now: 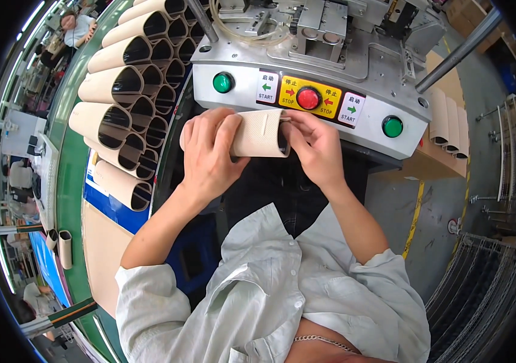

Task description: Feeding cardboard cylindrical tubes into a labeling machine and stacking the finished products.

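A beige textured tubular shell [256, 136] is held just in front of the silver machine [243, 91], near its red push btn [308, 98]. Its body is clasped from above by the L hand [210, 151], & the rim of its open end is held w/ the fingers of the R hand [318, 150]. Similar beige shells [101, 88] are stacked on the L side, along the green counter [67, 187].

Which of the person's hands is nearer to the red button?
The right hand: in the picture it sits just below the red button; the left hand is lower left, farther off.
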A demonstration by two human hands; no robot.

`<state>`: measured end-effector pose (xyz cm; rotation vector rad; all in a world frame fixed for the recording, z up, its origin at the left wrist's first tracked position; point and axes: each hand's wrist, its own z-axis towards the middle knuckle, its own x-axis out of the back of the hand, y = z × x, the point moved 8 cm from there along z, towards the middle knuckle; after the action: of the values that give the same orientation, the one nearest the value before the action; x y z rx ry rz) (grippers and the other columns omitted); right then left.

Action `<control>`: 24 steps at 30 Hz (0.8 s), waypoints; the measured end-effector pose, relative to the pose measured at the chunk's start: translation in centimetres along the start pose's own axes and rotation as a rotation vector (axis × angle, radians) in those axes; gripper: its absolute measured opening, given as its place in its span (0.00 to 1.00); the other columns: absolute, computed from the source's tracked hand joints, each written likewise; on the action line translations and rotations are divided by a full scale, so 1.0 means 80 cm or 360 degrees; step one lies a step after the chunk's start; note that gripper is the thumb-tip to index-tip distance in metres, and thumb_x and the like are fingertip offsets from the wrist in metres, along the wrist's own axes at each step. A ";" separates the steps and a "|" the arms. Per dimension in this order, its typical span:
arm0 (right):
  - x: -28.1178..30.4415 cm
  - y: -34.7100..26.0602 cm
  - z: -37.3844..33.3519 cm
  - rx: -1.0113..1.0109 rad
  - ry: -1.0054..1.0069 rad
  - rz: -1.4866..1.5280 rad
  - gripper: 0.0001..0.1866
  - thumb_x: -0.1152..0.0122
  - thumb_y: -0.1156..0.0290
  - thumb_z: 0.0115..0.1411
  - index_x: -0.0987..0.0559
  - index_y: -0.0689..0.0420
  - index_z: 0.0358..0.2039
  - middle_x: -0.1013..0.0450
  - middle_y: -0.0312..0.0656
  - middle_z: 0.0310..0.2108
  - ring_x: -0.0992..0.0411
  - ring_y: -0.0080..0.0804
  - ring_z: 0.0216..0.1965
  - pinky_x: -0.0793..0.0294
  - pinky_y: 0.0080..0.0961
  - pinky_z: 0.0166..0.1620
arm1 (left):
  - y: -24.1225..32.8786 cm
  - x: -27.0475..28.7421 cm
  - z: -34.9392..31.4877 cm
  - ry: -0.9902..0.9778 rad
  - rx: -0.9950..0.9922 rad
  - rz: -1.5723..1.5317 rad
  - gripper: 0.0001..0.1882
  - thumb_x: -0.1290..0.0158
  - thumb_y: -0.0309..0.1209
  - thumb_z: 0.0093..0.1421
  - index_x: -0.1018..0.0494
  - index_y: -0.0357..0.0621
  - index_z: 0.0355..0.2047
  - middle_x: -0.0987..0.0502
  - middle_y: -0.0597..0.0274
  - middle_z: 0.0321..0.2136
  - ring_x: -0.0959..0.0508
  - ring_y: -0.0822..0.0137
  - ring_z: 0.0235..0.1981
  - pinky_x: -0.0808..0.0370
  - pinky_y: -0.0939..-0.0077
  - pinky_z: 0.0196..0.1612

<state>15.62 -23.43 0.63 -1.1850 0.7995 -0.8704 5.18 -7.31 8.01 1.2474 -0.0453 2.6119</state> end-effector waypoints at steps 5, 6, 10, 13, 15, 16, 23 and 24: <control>-0.014 -0.003 -0.002 -0.0101 0.0042 -0.0168 0.12 0.37 0.78 0.69 0.15 0.69 0.50 0.14 0.49 0.43 0.17 0.34 0.39 0.17 0.24 0.44 | 0.005 0.002 -0.007 -0.0021 0.0034 0.0031 0.44 0.25 0.26 0.38 0.28 0.44 0.59 0.25 0.54 0.55 0.24 0.54 0.50 0.30 0.59 0.57; -0.014 0.002 -0.001 -0.0134 0.0004 -0.0147 0.12 0.37 0.78 0.69 0.15 0.69 0.50 0.14 0.48 0.42 0.17 0.33 0.38 0.17 0.24 0.43 | 0.004 0.001 -0.008 -0.0036 0.0052 0.0030 0.43 0.25 0.26 0.39 0.28 0.44 0.59 0.25 0.54 0.55 0.24 0.53 0.50 0.30 0.60 0.56; -0.013 0.004 0.006 -0.0072 -0.0040 0.0101 0.11 0.37 0.78 0.68 0.14 0.68 0.48 0.14 0.46 0.39 0.18 0.31 0.36 0.18 0.23 0.41 | -0.008 -0.009 -0.017 -0.0160 0.0245 -0.0238 0.41 0.25 0.27 0.42 0.27 0.44 0.59 0.25 0.54 0.54 0.23 0.53 0.50 0.29 0.61 0.56; -0.009 -0.006 0.013 0.0014 -0.0067 0.0062 0.10 0.36 0.78 0.67 0.14 0.67 0.47 0.14 0.45 0.38 0.19 0.30 0.34 0.19 0.23 0.40 | -0.011 -0.013 -0.019 -0.0234 0.0312 -0.0376 0.41 0.25 0.27 0.43 0.27 0.43 0.59 0.24 0.53 0.54 0.23 0.53 0.51 0.27 0.61 0.56; -0.009 -0.021 0.018 0.0138 -0.0099 -0.0173 0.10 0.35 0.78 0.66 0.13 0.66 0.46 0.14 0.43 0.37 0.20 0.29 0.33 0.20 0.22 0.39 | -0.011 -0.013 -0.018 -0.0307 0.0326 -0.0464 0.41 0.24 0.26 0.44 0.28 0.43 0.60 0.24 0.52 0.54 0.23 0.52 0.53 0.24 0.61 0.56; -0.009 -0.027 0.020 0.0200 -0.0115 -0.0289 0.09 0.35 0.78 0.66 0.13 0.66 0.45 0.14 0.43 0.36 0.20 0.28 0.32 0.20 0.22 0.39 | -0.012 -0.014 -0.018 -0.0344 0.0332 -0.0505 0.41 0.24 0.26 0.44 0.28 0.43 0.60 0.24 0.51 0.54 0.23 0.52 0.54 0.22 0.61 0.55; -0.014 -0.026 0.019 0.0184 -0.0206 -0.0314 0.10 0.34 0.79 0.61 0.14 0.64 0.43 0.15 0.40 0.34 0.22 0.28 0.32 0.23 0.22 0.38 | -0.003 0.002 -0.018 -0.0367 0.0260 -0.0461 0.42 0.25 0.27 0.44 0.28 0.43 0.61 0.25 0.52 0.55 0.23 0.52 0.53 0.24 0.62 0.56; -0.014 -0.026 0.017 0.0194 -0.0251 -0.0294 0.10 0.34 0.79 0.61 0.14 0.64 0.43 0.15 0.40 0.34 0.22 0.28 0.32 0.23 0.22 0.38 | 0.002 0.003 -0.014 -0.0358 0.0185 -0.0404 0.42 0.25 0.28 0.44 0.29 0.44 0.61 0.25 0.53 0.54 0.23 0.53 0.52 0.25 0.62 0.55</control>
<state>16.03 -22.19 3.02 -1.2156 0.5076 -0.9503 4.13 -7.29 7.47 1.4753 0.2135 2.2787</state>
